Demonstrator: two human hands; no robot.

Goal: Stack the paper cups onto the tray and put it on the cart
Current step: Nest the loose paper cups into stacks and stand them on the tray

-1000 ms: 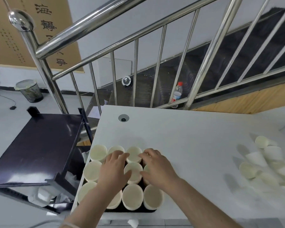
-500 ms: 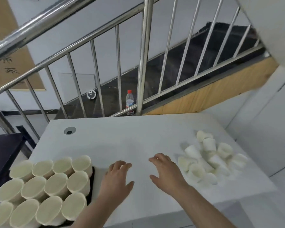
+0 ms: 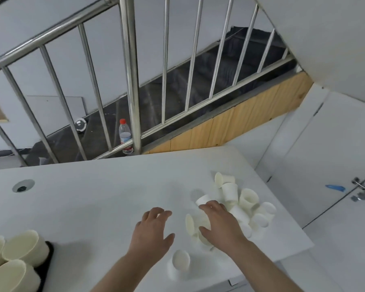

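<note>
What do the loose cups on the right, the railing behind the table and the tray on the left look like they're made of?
Loose cups: most likely thin paper, matte off-white, with rolled rims.
Railing: probably stainless steel, since its round bars are shiny and show bright reflections.
Tray: dark and smooth, perhaps plastic; only its edge shows beside the standing cups, so that is uncertain.

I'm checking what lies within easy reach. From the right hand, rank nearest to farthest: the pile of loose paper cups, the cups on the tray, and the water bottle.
1. Pile of loose paper cups: directly under and beside the right hand, table's right side.
2. Cups on the tray: far left, at the table's near corner.
3. Water bottle: beyond the table's far edge, behind the railing.
</note>
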